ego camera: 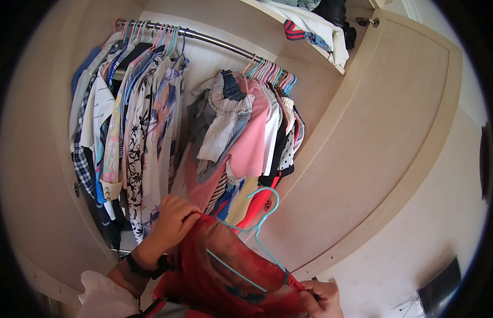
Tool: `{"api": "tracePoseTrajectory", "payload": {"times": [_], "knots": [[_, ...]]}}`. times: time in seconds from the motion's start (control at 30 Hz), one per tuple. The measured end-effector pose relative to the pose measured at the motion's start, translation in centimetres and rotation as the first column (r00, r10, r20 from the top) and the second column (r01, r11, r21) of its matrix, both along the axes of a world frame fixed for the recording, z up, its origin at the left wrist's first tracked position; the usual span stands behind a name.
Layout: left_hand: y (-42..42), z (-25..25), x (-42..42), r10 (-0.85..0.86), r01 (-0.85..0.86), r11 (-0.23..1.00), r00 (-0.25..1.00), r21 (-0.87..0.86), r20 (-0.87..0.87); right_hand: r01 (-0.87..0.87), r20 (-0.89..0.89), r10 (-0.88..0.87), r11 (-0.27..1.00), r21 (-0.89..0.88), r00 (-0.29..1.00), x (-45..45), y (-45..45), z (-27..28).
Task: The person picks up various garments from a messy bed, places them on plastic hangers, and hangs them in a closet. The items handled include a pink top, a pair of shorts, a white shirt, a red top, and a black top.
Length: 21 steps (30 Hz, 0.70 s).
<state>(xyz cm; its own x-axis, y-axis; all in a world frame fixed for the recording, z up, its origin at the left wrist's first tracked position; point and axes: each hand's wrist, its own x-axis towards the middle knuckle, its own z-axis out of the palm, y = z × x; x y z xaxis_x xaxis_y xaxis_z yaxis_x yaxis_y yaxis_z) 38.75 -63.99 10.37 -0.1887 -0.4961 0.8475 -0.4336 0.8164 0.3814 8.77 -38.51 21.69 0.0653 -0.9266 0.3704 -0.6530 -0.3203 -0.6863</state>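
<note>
A red garment (191, 274) hangs on a turquoise clothes hanger (266, 214) in front of me. The hanger's hook points up, and its lower bar shows through the wide neck opening. My left hand (173, 224) pinches the garment's left shoulder, with a dark band on that wrist. At the lower right, my right hand (320, 298) grips the other shoulder, close to the hanger's end. Both hands are below the hanging clothes and apart from them. The garment's lower part runs out of the picture.
A metal rod (218, 39) spans the open wardrobe. Shirts and blouses (139, 119) crowd its left; a pink top (250, 139) and other clothes hang on its right. Above is a shelf with folded white cloth (330, 35). The wooden door (373, 131) stands open at right, near a dark screen (439, 290).
</note>
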Motion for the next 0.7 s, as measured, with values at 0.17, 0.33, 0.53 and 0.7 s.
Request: {"api": "tracePoseTrajectory", "payload": {"times": [0.17,0.33,0.53,0.7], "knots": [[-5.7,1.8,-0.9,-0.043,0.038,0.996,0.997,-0.078,-0.071,0.137,-0.115,-0.137,0.991,-0.005,0.984,2.4,-2.8,3.1],[-13.6,5.1,0.0,-0.002,-0.018,0.983,0.994,-0.181,-0.112,0.269,-0.106,-0.281,0.957,-0.112,0.954,5.2,-9.5,5.3],[-24.2,11.8,0.5,0.111,-0.152,0.947,0.982,-0.282,-0.154,0.24,-0.253,-0.349,0.894,-0.377,0.902,7.6,-18.7,10.2],[-34.2,17.5,0.3,0.132,-0.19,0.938,0.969,-0.288,-0.21,0.16,-0.1,-0.226,0.883,-0.44,0.969,7.9,-27.5,13.1]]}}
